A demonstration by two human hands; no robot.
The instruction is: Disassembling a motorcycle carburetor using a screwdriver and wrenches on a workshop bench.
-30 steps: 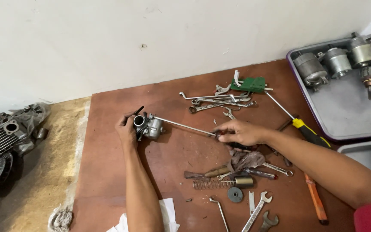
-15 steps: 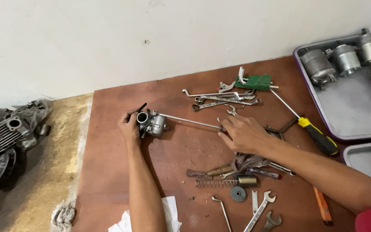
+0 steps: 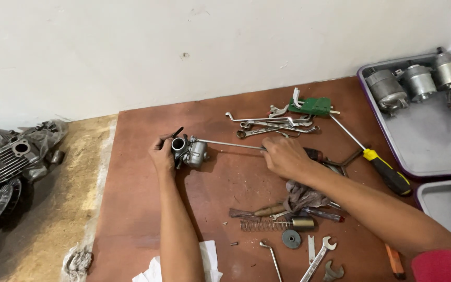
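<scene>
Carburetor (image 3: 190, 151) sits gripped in left hand (image 3: 162, 155), screwdriver (image 3: 230, 144) touching it.

A small grey metal carburettor (image 3: 190, 152) lies on the brown board, a long screwdriver (image 3: 229, 144) touching it.

Bare forearms; a red sleeve (image 3: 444, 265) (short, at the right shoulder).
</scene>
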